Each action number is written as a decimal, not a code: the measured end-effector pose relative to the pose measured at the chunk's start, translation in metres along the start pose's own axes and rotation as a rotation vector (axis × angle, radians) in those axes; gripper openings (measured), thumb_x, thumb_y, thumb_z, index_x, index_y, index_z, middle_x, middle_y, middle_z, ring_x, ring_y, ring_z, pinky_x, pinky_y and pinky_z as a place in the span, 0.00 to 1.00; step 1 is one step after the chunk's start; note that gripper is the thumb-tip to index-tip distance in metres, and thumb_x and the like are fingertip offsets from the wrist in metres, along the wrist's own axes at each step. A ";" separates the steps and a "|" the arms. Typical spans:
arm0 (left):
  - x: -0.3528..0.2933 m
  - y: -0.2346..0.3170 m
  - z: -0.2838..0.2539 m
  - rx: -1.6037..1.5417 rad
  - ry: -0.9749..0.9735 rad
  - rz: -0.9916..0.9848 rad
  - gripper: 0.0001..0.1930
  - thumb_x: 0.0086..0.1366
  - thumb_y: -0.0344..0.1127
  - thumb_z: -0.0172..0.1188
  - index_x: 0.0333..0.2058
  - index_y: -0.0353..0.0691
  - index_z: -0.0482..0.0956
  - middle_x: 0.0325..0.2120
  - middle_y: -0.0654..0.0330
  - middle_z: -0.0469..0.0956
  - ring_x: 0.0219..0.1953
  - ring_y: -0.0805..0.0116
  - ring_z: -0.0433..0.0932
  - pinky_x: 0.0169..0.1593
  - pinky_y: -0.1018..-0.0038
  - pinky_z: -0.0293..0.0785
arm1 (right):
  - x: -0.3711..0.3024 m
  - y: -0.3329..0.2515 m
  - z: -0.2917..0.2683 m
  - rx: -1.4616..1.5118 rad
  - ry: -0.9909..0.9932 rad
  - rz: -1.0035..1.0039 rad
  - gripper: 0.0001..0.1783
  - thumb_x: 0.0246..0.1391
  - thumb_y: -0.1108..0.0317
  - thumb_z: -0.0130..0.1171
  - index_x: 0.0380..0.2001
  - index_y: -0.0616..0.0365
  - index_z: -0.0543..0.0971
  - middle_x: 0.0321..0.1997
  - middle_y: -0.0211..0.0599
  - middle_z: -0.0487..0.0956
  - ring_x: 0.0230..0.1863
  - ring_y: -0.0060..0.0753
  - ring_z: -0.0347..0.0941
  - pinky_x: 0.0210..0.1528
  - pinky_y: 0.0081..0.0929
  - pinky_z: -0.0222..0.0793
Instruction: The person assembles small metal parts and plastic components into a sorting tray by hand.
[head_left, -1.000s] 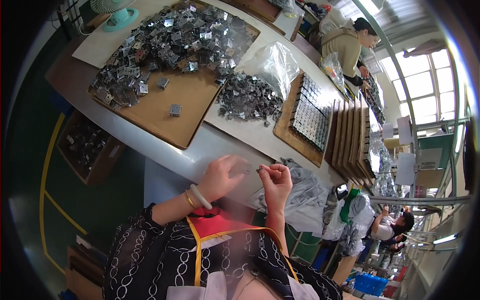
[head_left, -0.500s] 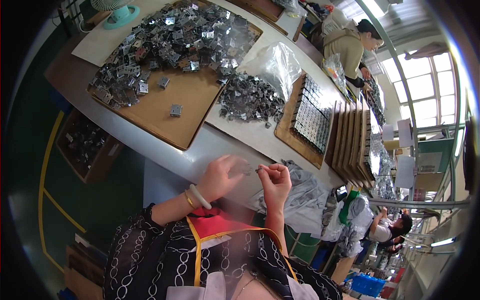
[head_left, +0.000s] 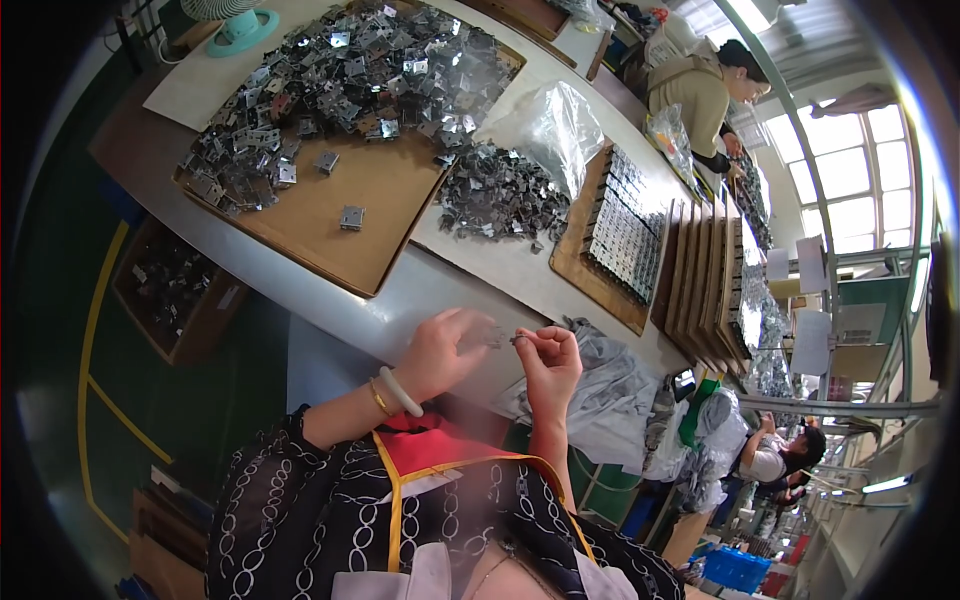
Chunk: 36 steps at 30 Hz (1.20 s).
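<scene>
My left hand [head_left: 438,352], with a white bangle and a gold band at its wrist, is above the table's near edge. Its fingers are closed round a small metal piece [head_left: 494,339], smeared and hard to make out. Facing it a short way off, my right hand [head_left: 552,368] pinches a tiny dark metal part [head_left: 517,339] between thumb and forefinger. The two pieces are close together; whether they touch I cannot tell. Beyond, a brown cardboard tray [head_left: 350,265] bears a heap of shiny metal brackets [head_left: 370,75], with two loose ones in front.
Right of the tray is a pile of smaller metal pieces [head_left: 500,195] beside a clear plastic bag [head_left: 560,125]. Farther right are a board with rows of parts [head_left: 625,230] and stacked boards [head_left: 700,285]. Grey cloth [head_left: 605,385] lies near my right hand. A co-worker [head_left: 690,100] works behind.
</scene>
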<state>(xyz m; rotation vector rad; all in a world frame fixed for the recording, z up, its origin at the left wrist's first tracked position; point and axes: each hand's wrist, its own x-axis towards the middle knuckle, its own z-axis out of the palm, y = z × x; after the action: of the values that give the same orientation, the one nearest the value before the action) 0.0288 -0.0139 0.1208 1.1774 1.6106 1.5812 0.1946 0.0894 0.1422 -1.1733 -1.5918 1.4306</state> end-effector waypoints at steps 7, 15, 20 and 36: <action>-0.001 0.000 0.001 0.012 -0.006 0.010 0.15 0.58 0.22 0.65 0.45 0.34 0.79 0.37 0.55 0.80 0.38 0.65 0.83 0.47 0.72 0.83 | 0.000 -0.004 0.003 0.007 -0.016 -0.011 0.14 0.57 0.81 0.66 0.43 0.60 0.73 0.42 0.43 0.86 0.41 0.23 0.81 0.47 0.19 0.76; 0.002 0.001 0.000 0.034 0.007 0.048 0.16 0.57 0.22 0.66 0.45 0.34 0.80 0.36 0.55 0.80 0.37 0.66 0.83 0.45 0.72 0.83 | 0.003 -0.003 0.003 0.032 -0.012 0.009 0.14 0.56 0.81 0.66 0.42 0.59 0.73 0.42 0.42 0.86 0.40 0.21 0.81 0.44 0.17 0.75; 0.003 0.001 0.000 0.050 0.005 0.037 0.16 0.57 0.22 0.67 0.45 0.35 0.80 0.35 0.55 0.80 0.36 0.66 0.83 0.45 0.73 0.83 | 0.005 -0.014 0.006 0.046 -0.025 -0.020 0.14 0.57 0.80 0.67 0.42 0.59 0.73 0.41 0.41 0.86 0.40 0.20 0.80 0.44 0.17 0.74; 0.005 0.002 0.004 0.087 0.013 0.046 0.15 0.58 0.23 0.67 0.45 0.35 0.80 0.36 0.55 0.81 0.36 0.64 0.84 0.43 0.72 0.82 | 0.001 -0.027 0.010 -0.099 -0.041 -0.173 0.17 0.53 0.77 0.66 0.42 0.62 0.70 0.36 0.27 0.80 0.39 0.17 0.77 0.43 0.18 0.73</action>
<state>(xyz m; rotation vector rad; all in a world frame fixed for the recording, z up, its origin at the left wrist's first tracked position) 0.0302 -0.0077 0.1228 1.2609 1.6868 1.5639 0.1802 0.0865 0.1670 -1.0386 -1.7645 1.2851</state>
